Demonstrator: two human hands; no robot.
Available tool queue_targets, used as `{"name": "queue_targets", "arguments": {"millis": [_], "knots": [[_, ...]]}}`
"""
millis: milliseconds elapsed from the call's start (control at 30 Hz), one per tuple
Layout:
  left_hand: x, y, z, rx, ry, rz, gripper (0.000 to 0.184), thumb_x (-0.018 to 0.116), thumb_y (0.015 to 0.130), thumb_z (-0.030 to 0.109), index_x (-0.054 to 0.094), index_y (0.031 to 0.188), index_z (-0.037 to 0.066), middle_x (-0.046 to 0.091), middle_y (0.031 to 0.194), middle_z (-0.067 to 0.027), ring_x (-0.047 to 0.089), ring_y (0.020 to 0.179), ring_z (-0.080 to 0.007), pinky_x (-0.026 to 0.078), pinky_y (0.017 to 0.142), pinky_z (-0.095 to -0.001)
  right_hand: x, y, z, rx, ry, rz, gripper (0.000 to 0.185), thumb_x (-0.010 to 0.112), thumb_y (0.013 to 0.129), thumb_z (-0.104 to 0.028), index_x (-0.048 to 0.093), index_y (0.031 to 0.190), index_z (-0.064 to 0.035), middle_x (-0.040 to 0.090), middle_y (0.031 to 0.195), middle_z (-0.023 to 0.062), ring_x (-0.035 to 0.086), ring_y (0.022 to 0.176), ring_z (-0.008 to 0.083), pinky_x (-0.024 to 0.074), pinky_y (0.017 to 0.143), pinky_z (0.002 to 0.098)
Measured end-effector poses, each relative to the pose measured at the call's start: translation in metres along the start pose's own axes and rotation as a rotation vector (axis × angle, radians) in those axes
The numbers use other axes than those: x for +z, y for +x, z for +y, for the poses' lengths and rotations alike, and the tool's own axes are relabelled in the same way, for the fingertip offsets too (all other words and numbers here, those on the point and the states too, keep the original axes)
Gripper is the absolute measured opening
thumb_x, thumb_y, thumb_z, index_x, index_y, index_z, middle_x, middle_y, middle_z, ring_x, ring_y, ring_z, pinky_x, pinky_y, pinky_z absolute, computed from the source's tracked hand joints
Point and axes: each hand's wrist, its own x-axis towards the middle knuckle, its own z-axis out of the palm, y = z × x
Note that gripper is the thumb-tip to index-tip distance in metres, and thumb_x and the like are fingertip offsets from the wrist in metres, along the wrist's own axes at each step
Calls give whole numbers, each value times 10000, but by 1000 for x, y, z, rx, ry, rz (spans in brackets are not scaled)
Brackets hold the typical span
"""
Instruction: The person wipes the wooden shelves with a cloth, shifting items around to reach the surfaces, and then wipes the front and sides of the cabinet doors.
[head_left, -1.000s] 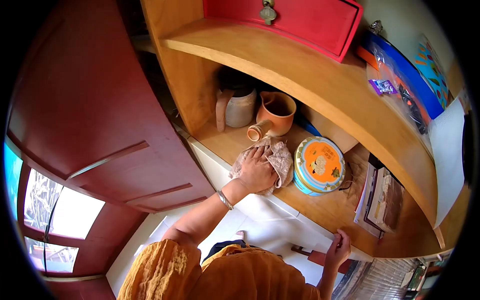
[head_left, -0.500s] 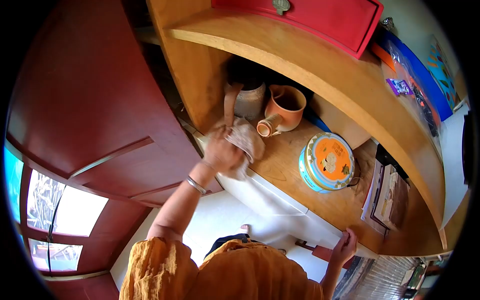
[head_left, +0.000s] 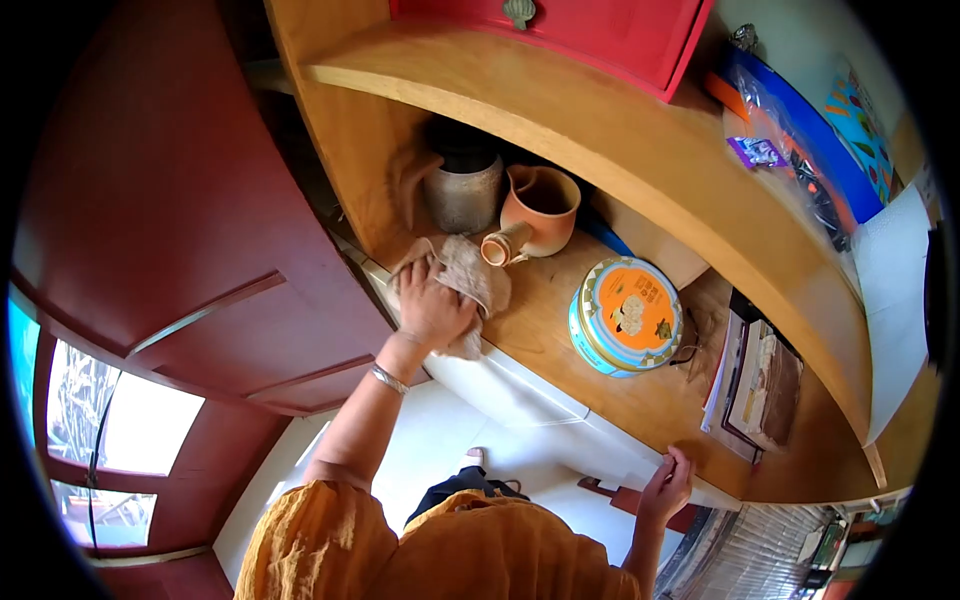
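My left hand (head_left: 435, 308), with a metal bangle at the wrist, presses a beige cloth (head_left: 468, 270) onto the wooden shelf (head_left: 530, 330) near its front left edge. The cloth bunches out around the fingers. Just behind it stands a grey-brown mug (head_left: 465, 192) with a dark inside; its brown handle (head_left: 412, 188) points left and looks blurred. Beside that is an orange clay pot (head_left: 545, 210), whose hollow handle points toward me. My right hand (head_left: 668, 485) hovers by the shelf's front right edge, fingers loosely curled, with nothing visible in it.
A round orange and blue tin (head_left: 628, 312) sits mid-shelf, with books (head_left: 762, 390) to its right. Above, a curved upper shelf (head_left: 600, 110) carries a red drawer-like box (head_left: 560, 40) and plastic packaging (head_left: 790, 150). A dark red door (head_left: 150, 200) stands at left.
The view has shifted slightly, so the shelf things appear farther left. My left hand now lies flatter on the cloth, nearer the front edge. The mug's handle shows farther out to the left.
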Motion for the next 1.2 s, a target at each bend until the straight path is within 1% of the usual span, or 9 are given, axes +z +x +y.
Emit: {"name": "queue_targets", "arguments": {"millis": [67,267,600,667,733,867,1000,1067,1200], "knots": [[11,-15,21,69,-59,139,505,520,791,422,700,1047,26,503,1303,-186,375,1258,-414,254,1056,-516,-1,3,-4,-11,-45,9,141,517,907,-32,626,995,-14,615,863,154,625,743,317,497,631,387],[-5,-38,89,128,-123,-92,547,508,816,450,643,1154,41,493,1300,-199,366,1251,-439,227,1071,-544,-6,6,1,-137,-40,-1,148,543,861,-12,637,973,-33,608,839,149,616,708,327,492,602,392],[-21,-29,83,296,-140,-149,519,608,799,369,596,1184,21,539,1207,-227,391,1227,-449,280,1065,-511,-3,5,-7,-4,-51,34,157,543,830,-12,643,943,-57,603,800,131,605,656,307,479,570,385],[-29,-20,60,330,-665,-215,529,674,814,344,578,1211,9,499,1289,-253,392,1262,-446,312,1078,-468,3,2,-7,40,-134,63,168,548,824,-16,644,951,-72,599,790,130,603,655,307,472,563,399],[-47,-12,40,388,-582,-167,455,688,843,277,600,1197,5,529,1280,-253,471,1241,-389,382,1043,-415,10,1,-12,64,-202,160,150,549,842,-32,646,948,-78,603,812,128,597,674,333,468,577,426],[-66,5,-16,196,-779,-123,321,646,847,53,617,1164,10,694,971,-134,676,736,-185,528,598,-273,23,-2,-38,263,-105,181,156,535,850,-1,627,973,-28,606,876,177,599,757,352,481,643,397],[-79,40,-47,213,-479,533,458,637,837,17,499,1271,-15,553,1153,-211,600,834,-304,503,741,-351,52,0,-111,-175,27,159,231,618,783,18,625,1008,-31,623,968,160,598,856,344,489,758,422],[-79,56,-48,238,-331,620,511,651,853,92,458,1306,-45,565,1142,-237,594,903,-322,497,768,-363,73,9,-151,-310,123,37,339,669,749,-3,625,1079,-68,620,1063,131,596,943,333,477,801,426],[-76,79,-53,30,-619,189,632,667,879,306,430,1319,-82,638,907,-166,607,820,-237,476,723,-293,118,45,-201,-384,112,-140,472,725,770,-272,608,1198,-113,549,1259,126,490,1196,325,395,960,447]]}}
